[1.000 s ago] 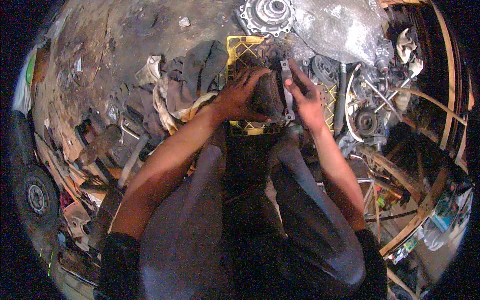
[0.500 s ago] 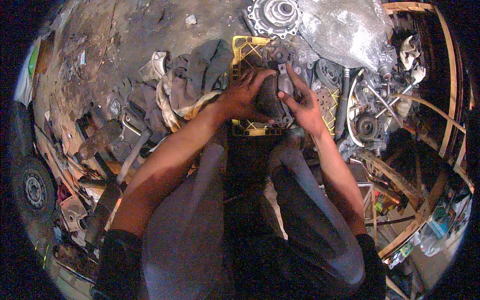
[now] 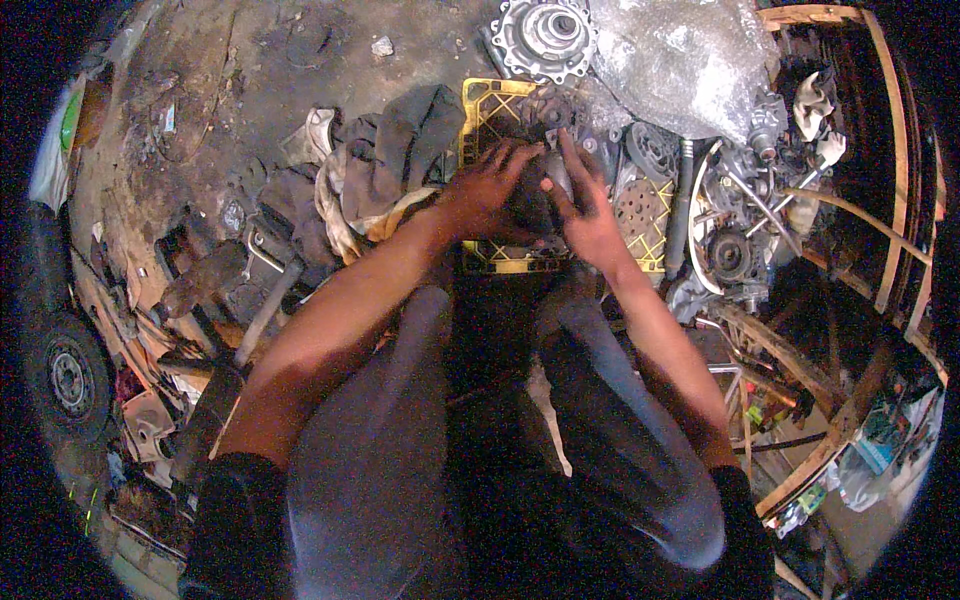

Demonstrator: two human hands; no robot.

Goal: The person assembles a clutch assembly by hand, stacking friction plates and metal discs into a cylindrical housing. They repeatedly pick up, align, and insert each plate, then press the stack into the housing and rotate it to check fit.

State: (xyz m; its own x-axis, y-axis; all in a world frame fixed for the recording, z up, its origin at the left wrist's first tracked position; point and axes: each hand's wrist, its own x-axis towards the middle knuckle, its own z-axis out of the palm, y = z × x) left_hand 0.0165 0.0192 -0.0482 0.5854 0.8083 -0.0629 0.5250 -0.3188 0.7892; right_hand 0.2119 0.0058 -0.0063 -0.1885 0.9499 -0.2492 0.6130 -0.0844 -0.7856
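Between my two hands is a dark, rounded metal part [image 3: 532, 200], held above a yellow plastic crate [image 3: 482, 95]. My left hand [image 3: 492, 195] grips its left side, the fingers curled over the top and the thumb along the near edge. On the opposite side, my right hand [image 3: 588, 210] closes on it, with the index finger stretched toward its far end and the thumb laid across it. Fingers and shadow hide much of the part, so its exact kind does not show. Grimy metal parts lie in the crate just beyond my fingers.
A silver round housing [image 3: 545, 38] stands beyond the crate beside clear plastic wrap [image 3: 680, 65]. Crumpled dark cloths [image 3: 385, 150] lie to the left. At right are a perforated plate [image 3: 642, 212], a black tube [image 3: 683, 210], a pulley-like wheel [image 3: 730, 255] and wooden framing [image 3: 900, 150].
My right hand has shifted left over the dark metal part, which has turned or tilted so its right edge shows less. My left hand keeps nearly the same place.
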